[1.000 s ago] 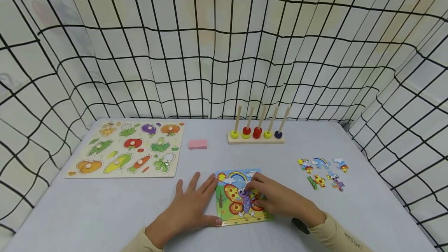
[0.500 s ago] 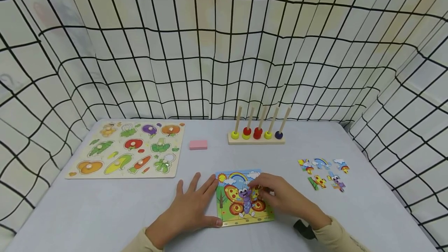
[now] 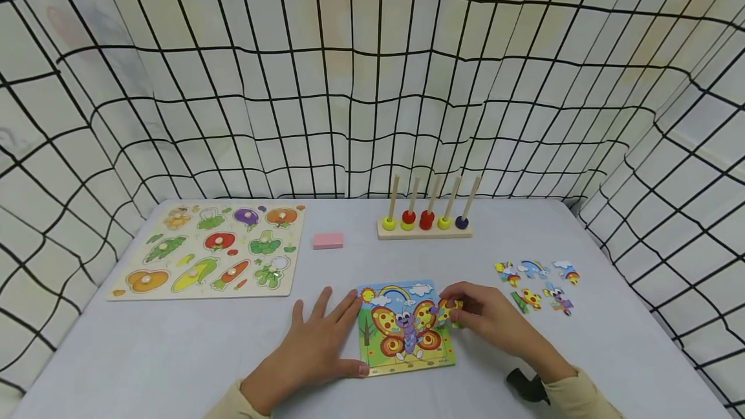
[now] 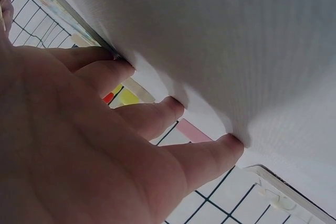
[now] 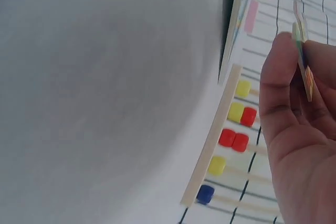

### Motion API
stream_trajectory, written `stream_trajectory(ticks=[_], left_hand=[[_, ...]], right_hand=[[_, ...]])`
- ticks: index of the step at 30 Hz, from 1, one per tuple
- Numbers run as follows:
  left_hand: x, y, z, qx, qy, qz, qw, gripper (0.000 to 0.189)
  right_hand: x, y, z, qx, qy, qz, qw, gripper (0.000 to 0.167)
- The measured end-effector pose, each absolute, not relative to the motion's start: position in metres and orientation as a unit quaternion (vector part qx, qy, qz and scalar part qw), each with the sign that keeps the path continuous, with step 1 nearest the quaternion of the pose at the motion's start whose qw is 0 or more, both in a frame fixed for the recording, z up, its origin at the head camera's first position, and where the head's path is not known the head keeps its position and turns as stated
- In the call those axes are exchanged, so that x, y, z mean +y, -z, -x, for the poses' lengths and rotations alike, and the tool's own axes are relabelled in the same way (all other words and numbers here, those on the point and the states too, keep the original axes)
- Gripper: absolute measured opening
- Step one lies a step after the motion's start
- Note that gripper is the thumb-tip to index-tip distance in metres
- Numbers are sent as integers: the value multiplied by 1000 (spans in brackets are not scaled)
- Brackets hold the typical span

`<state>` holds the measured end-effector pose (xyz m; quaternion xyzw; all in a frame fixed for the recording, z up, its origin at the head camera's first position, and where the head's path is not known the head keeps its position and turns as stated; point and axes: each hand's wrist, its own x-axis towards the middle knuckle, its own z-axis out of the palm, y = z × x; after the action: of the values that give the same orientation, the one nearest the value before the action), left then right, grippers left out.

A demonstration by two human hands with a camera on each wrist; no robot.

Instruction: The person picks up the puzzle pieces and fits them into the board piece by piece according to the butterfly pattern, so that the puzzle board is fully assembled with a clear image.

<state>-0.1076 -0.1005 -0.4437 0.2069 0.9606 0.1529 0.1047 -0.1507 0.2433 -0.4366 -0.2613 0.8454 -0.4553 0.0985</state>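
Between the table's [image 3: 174,348] left and right edges, we see the left hand [image 3: 314,348] spread, fingers straight and gripping nothing, thumb on the puzzle board's [image 3: 407,366] near-left corner. Over the board's right edge, the right hand [image 3: 495,319] pinches a puzzle piece [image 3: 445,314] between thumb and fingers. We judge it light, stiff and thin, best pinched across its faces near one side. Towards the table's right edge lie five loose pieces [image 3: 529,301].

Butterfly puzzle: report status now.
Left hand spread at left edge of puzzle. Right hand pinching one piece at right edge. Five loose pieces farther right, seemingly not obstructing.
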Motion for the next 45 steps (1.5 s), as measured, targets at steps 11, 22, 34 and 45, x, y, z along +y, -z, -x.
stream_trajectory(ticks=[11,22,34,45], left_hand=[[-100,442,107,960,-153,-205,111,114],[-100,442,106,961,-149,-200,115,115],[-100,441,107,962,-147,-206,107,116],[-101,442,107,960,-151,-207,109,115]], right_hand=[[284,434,150,859,477,183,34,25],[331,428,150,866,496,51,-14,27],[383,427,155,867,492,-67,-37,30],[416,430,161,875,460,-148,-34,31]])
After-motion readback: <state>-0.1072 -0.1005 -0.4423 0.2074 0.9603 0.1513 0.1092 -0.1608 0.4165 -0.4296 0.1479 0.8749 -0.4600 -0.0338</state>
